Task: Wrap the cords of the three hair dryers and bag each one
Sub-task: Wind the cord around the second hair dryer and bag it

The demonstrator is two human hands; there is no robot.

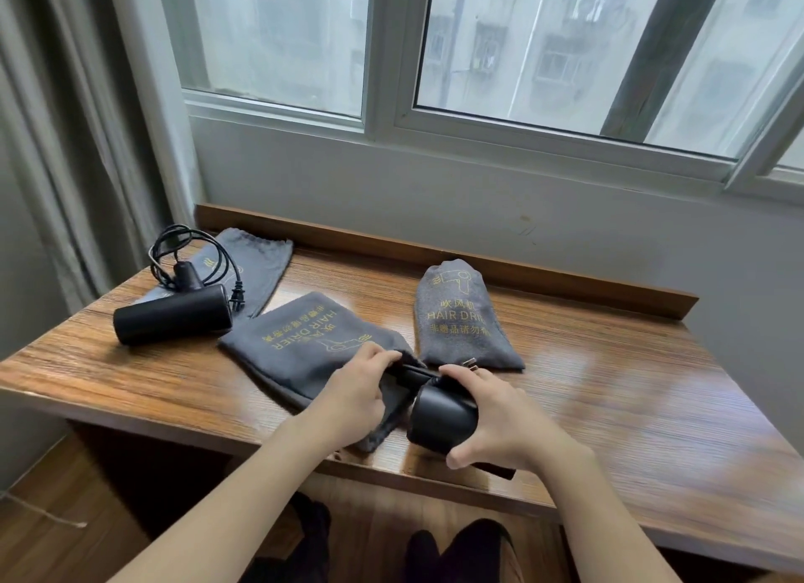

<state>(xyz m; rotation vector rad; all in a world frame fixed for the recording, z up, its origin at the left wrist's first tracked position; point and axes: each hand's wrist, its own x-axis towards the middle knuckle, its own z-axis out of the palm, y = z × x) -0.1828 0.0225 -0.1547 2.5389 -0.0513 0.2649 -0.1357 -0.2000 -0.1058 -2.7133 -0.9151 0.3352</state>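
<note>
Hair dryer [441, 421], black, second of three: gripped by the right hand [496, 421], fingers and thumb curled round the barrel, handle end aimed into the open mouth of the middle bag [304, 347]. Held this way, by my reading, so the narrow end enters first. A plug [472, 363] shows just past the right fingers; the cord's wrap is hidden.

Left hand [359, 386]: fingers pinching the upper edge of the middle bag's mouth, seemingly lifting it open for the dryer. This bag is the landmark for what follows.

Filled bag [461, 317]: right of the middle bag, near it, bulging and printed side up; judged to hold the first dryer, set aside as done.

Loose hair dryer [174, 317]: left of the middle bag, lying on its side, its cord [191, 251] in slack loops behind it, not yet wrapped.

Empty bag [256, 265]: left of and behind the middle bag, flat, partly under the loose dryer; likely reserved for it.

Wooden table [609, 386]: bears all items, under a window [478, 60].
</note>
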